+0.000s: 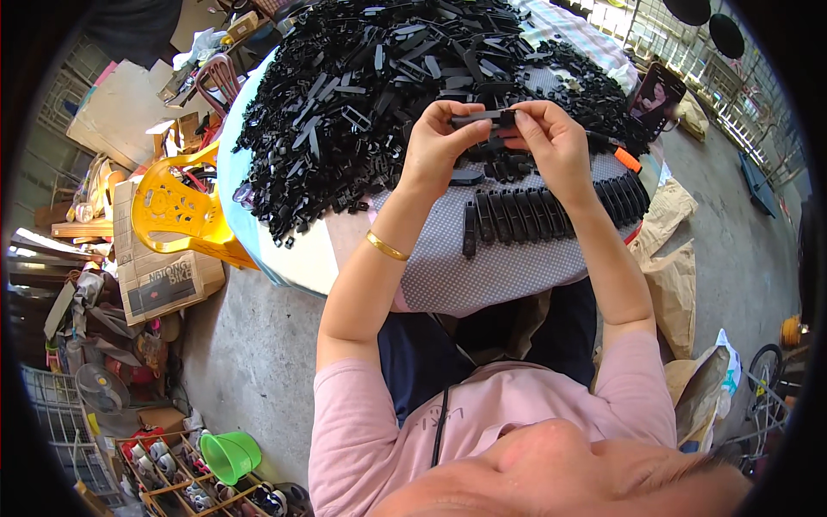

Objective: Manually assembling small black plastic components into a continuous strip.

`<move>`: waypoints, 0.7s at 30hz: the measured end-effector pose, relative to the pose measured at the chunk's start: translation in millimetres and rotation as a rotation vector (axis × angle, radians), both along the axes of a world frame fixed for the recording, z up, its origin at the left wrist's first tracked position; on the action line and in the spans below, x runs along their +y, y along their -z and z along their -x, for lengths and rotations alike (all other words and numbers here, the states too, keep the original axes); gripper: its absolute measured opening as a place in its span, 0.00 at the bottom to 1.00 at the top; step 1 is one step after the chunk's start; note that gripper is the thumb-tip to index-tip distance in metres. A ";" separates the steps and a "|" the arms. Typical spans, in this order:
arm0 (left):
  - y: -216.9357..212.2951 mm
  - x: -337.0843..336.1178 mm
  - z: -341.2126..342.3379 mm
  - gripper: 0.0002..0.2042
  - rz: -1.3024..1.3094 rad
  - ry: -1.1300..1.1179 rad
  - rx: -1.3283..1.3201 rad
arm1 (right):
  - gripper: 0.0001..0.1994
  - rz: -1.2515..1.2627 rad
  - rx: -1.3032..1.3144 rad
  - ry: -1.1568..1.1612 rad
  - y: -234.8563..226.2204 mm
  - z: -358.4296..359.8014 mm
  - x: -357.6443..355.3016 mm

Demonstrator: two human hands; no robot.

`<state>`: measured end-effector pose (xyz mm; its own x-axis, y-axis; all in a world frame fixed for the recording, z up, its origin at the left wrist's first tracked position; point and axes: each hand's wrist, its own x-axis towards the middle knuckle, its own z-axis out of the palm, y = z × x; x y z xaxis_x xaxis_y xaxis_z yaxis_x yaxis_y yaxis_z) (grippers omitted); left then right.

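Observation:
Between both hands, above the table, I hold a long black plastic part (482, 119). My left hand (444, 142) pinches its left end between thumb and fingers. At its right end, the fingers of my right hand (546, 138) are closed on a small black piece that touches the long part; its exact shape is too small to tell. Beyond my hands spreads a large heap of loose black plastic parts (345, 95). Nearer to me, a curved row of similar black parts (521, 215) stands side by side on the dotted tablecloth (482, 280).
An orange-handled tool (627, 159) lies right of my right hand. A phone (658, 93) stands at the table's right edge. A yellow plastic chair (177, 207) and a cardboard box (164, 284) are on the left. Brown paper sacks (670, 280) lie at the right.

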<state>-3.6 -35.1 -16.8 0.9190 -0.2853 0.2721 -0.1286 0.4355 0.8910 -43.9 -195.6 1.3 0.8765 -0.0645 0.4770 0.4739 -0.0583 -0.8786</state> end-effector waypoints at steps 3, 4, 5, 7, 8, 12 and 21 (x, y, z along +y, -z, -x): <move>-4.7 2.6 3.8 0.15 -0.361 -0.106 -0.128 | 0.06 0.135 -0.104 0.048 0.8 2.9 1.5; -8.8 2.4 6.4 0.17 -0.538 -0.159 -0.195 | 0.06 0.218 -0.112 0.056 1.7 3.3 -0.8; -13.2 2.2 11.1 0.18 -0.580 -0.118 -0.204 | 0.06 0.211 -0.131 0.049 4.0 2.9 -1.3; -18.6 5.8 13.7 0.17 -0.548 0.093 -0.120 | 0.05 0.222 -0.162 0.053 7.5 3.3 -1.4; -20.9 2.5 18.1 0.14 -0.477 0.151 -0.004 | 0.05 0.223 -0.167 0.056 8.2 1.9 -2.0; -13.2 -0.6 21.0 0.12 -0.336 0.208 0.029 | 0.05 0.470 -0.480 0.275 2.1 3.7 -2.2; -14.3 -5.7 23.2 0.12 -0.183 0.239 0.153 | 0.06 0.723 -0.737 0.476 3.4 -0.6 -5.7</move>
<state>-26.8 -40.8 -2.5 0.8464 -0.5291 0.0604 0.0990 0.2678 0.9584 -43.3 -201.4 -2.1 0.3276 0.1842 0.9267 0.6556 -0.7506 -0.0826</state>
